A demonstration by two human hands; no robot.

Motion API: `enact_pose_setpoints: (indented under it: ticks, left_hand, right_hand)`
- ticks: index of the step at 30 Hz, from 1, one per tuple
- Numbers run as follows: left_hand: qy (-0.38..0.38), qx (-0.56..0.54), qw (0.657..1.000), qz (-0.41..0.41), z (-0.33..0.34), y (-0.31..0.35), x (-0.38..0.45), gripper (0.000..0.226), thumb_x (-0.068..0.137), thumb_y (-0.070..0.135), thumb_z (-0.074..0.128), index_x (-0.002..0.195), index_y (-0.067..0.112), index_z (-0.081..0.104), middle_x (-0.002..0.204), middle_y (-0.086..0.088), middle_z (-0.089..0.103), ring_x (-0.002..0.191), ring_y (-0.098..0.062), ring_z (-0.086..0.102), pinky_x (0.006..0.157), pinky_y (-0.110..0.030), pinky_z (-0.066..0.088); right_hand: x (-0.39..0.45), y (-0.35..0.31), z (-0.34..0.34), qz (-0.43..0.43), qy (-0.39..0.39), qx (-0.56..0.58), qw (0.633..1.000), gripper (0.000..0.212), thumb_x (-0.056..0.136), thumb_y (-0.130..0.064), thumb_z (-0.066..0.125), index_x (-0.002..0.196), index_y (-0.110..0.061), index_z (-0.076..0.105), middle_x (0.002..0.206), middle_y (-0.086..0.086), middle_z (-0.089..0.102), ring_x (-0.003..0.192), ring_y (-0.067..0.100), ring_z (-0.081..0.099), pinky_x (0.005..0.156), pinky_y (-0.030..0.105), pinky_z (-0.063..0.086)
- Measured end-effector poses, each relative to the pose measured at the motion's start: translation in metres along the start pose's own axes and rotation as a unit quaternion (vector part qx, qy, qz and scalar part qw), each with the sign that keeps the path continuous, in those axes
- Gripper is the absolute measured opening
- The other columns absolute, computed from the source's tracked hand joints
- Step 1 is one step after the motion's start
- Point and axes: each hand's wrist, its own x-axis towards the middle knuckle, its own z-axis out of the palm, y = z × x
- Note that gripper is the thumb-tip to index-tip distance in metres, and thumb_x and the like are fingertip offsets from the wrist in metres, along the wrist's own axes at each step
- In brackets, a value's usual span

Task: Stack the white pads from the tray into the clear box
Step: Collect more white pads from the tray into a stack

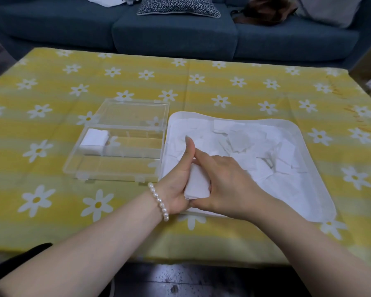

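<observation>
Yellow-clothed surface (51,189): left hand (176,183) and right hand (225,181) are gripping a pad bundle (197,185); one stack (93,139) is sitting in the clear box (116,168), many pads (255,146) remaining in the tray (308,168).

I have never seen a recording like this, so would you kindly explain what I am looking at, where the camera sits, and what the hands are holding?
There is no machine here: a person works with bare hands, and the single picture comes from a camera worn on their head, looking forward and down. The left hand, with a pearl bracelet at the wrist, and the right hand together grip a small stack of white pads. On the yellow daisy tablecloth lies a white tray of loose white pads, and beside it, on its left, a clear box with its lid open and one pile of pads already in a back corner compartment. A blue sofa stands behind.
</observation>
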Motion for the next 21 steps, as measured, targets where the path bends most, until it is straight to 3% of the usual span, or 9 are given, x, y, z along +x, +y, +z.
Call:
enact_pose_setpoints:
  ticks: [3, 5, 8, 10, 13, 18, 21]
  left_hand:
    - [0.019, 0.01, 1.0, 0.006, -0.001, -0.001, 0.001, 0.083, 0.047, 0.084, 0.047, 0.09, 0.015, 0.064, 0.093, -0.009, 0.06, 0.1, -0.028, 0.054, 0.073, -0.033, 0.046]
    - [0.008, -0.007, 1.0, 0.008, 0.0, 0.0, -0.001, 0.084, 0.052, 0.083, 0.043, 0.091, 0.014, 0.07, 0.094, -0.007, 0.068, 0.095, -0.024, 0.064, 0.075, -0.033, 0.051]
    - [-0.041, -0.065, 0.997, 0.001, 0.0, 0.005, -0.005, 0.098, 0.058, 0.085, 0.037, 0.107, 0.007, 0.07, 0.11, -0.011, 0.067, 0.103, -0.025, 0.065, 0.09, -0.037, 0.051]
    - [-0.059, -0.084, 0.995, -0.005, -0.001, 0.007, -0.006, 0.1, 0.064, 0.085, 0.033, 0.111, 0.005, 0.069, 0.114, -0.012, 0.066, 0.105, -0.025, 0.064, 0.093, -0.037, 0.049]
    - [-0.054, -0.092, 0.994, -0.022, -0.002, 0.005, -0.004, 0.091, 0.078, 0.081, 0.025, 0.106, 0.008, 0.072, 0.101, -0.01, 0.07, 0.09, -0.023, 0.068, 0.081, -0.034, 0.052]
    - [-0.027, -0.058, 0.998, -0.028, 0.0, 0.001, -0.005, 0.064, 0.093, 0.061, 0.026, 0.108, 0.017, 0.069, 0.09, -0.004, 0.071, 0.078, -0.019, 0.068, 0.065, -0.028, 0.054]
    - [-0.013, -0.053, 0.998, -0.027, 0.002, 0.0, -0.005, 0.058, 0.094, 0.058, 0.029, 0.108, 0.016, 0.066, 0.085, -0.005, 0.069, 0.073, -0.018, 0.067, 0.057, -0.026, 0.054]
  right_hand:
    - [0.001, -0.001, 0.002, 0.008, -0.014, -0.003, 1.0, 0.097, 0.066, -0.035, 0.072, 0.147, -0.026, 0.02, 0.078, -0.008, 0.056, 0.078, 0.017, 0.055, 0.057, 0.018, 0.024]
    - [0.0, 0.001, 0.002, 0.015, -0.014, 0.025, 0.999, 0.096, 0.067, -0.033, 0.072, 0.146, -0.031, 0.018, 0.095, -0.006, 0.062, 0.084, 0.017, 0.057, 0.057, 0.015, 0.027]
    - [-0.001, 0.005, -0.002, 0.043, 0.004, 0.116, 0.992, 0.095, 0.068, -0.034, 0.075, 0.146, -0.034, 0.02, 0.121, -0.006, 0.057, 0.093, 0.011, 0.052, 0.075, 0.017, 0.037]
    - [-0.002, 0.007, -0.006, 0.056, 0.029, 0.143, 0.988, 0.095, 0.068, -0.033, 0.076, 0.146, -0.034, 0.021, 0.123, -0.007, 0.054, 0.092, 0.008, 0.049, 0.083, 0.021, 0.042]
    - [-0.002, 0.01, -0.009, 0.058, 0.045, 0.134, 0.988, 0.098, 0.066, -0.032, 0.078, 0.146, -0.036, 0.021, 0.12, -0.006, 0.053, 0.104, 0.011, 0.05, 0.087, 0.027, 0.046]
    - [-0.002, 0.013, -0.006, 0.046, 0.019, 0.023, 0.999, 0.102, 0.068, -0.04, 0.075, 0.148, -0.034, 0.012, 0.118, -0.003, 0.053, 0.103, 0.013, 0.042, 0.096, 0.031, 0.035]
    - [-0.003, 0.012, -0.008, 0.093, -0.017, 0.112, 0.989, 0.112, 0.057, -0.052, 0.079, 0.146, -0.043, 0.011, 0.133, -0.009, 0.045, 0.122, 0.01, 0.039, 0.102, 0.03, 0.035]
